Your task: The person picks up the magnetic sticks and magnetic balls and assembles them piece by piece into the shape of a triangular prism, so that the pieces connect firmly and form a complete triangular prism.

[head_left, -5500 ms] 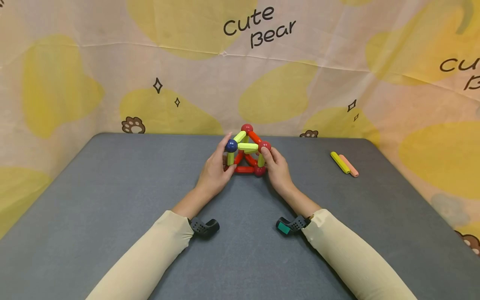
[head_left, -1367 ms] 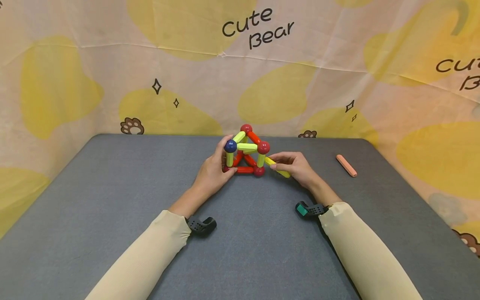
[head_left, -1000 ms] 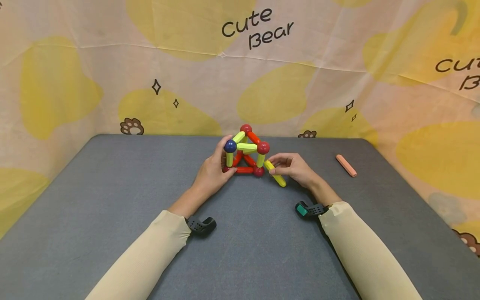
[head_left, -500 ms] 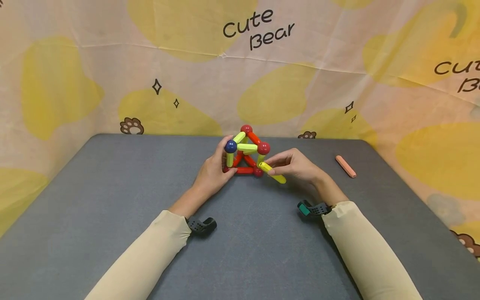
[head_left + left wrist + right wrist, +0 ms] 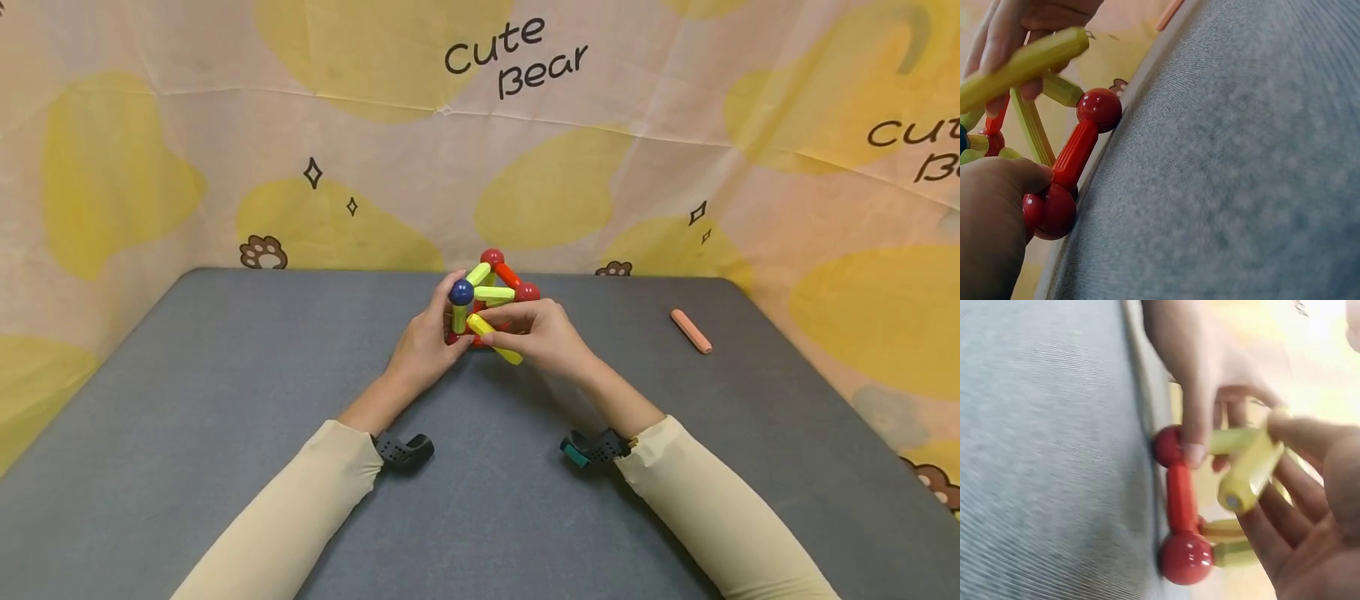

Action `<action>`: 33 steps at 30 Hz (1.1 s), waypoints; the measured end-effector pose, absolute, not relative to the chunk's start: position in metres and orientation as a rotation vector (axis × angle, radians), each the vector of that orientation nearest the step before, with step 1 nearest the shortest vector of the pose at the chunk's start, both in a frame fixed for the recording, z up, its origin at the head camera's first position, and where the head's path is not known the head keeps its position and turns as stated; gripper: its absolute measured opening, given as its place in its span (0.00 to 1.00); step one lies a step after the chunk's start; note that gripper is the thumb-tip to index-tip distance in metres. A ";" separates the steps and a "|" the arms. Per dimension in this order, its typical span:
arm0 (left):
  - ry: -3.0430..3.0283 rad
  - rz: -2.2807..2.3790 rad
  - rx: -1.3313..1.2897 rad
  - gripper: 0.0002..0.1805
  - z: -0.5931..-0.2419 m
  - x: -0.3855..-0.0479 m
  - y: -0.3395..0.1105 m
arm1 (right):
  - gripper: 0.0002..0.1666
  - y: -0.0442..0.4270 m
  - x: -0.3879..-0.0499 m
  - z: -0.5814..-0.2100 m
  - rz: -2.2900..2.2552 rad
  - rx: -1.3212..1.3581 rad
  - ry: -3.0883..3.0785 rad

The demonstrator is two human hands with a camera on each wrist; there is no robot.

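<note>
On the table stands a ball-and-stick frame (image 5: 495,294) of magnetic building pieces: red balls, one blue ball (image 5: 461,292), and red and lime sticks. My left hand (image 5: 422,348) grips its left side, the thumb at a lower red ball (image 5: 1054,212). My right hand (image 5: 553,337) pinches a yellow stick (image 5: 508,355) between thumb and fingers, slanting in front of the frame close to my left thumb. The stick's near end shows a grey spot in the right wrist view. My right hand hides the frame's lower right part in the head view.
A salmon-pink stick (image 5: 691,332) lies on the grey table (image 5: 300,367) to the right. Behind the table's far edge hangs a printed cloth (image 5: 405,167). Each wrist wears a black band (image 5: 405,451).
The right hand took the yellow stick from beside the pink one, then carried it left from the frame's lower right corner to its front. The left hand has kept its place.
</note>
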State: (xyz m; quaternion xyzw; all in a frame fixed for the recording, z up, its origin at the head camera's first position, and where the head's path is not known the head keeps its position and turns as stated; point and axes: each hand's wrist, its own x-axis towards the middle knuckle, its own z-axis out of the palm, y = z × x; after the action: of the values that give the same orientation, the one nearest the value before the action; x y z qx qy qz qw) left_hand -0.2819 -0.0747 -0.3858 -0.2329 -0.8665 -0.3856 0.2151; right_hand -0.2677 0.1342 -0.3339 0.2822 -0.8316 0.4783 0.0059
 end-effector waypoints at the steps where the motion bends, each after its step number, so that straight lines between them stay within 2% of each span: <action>1: -2.396 -1.074 -0.650 0.52 -0.386 -0.282 -0.075 | 0.18 0.131 -0.267 -0.335 1.445 0.837 -2.590; 6: -2.390 -1.058 -0.664 0.52 -0.386 -0.282 -0.075 | 0.18 0.124 -0.265 -0.342 1.354 0.658 -2.542; 12: -2.393 -1.044 -0.670 0.53 -0.384 -0.282 -0.074 | 0.19 0.120 -0.264 -0.345 1.330 0.563 -2.537; 28: -2.382 -0.989 -0.730 0.53 -0.386 -0.280 -0.075 | 0.19 0.113 -0.259 -0.347 1.300 0.535 -2.506; 33: -2.383 -1.004 -0.735 0.53 -0.386 -0.280 -0.075 | 0.11 0.121 -0.261 -0.340 1.244 0.584 -2.371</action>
State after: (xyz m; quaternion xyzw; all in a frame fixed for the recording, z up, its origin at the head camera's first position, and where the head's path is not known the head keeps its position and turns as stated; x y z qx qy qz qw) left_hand -0.2805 -0.0748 -0.3858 -0.2664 -0.8637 -0.3640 0.2247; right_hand -0.2609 0.1205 -0.3401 0.2089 -0.8478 0.4448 0.1994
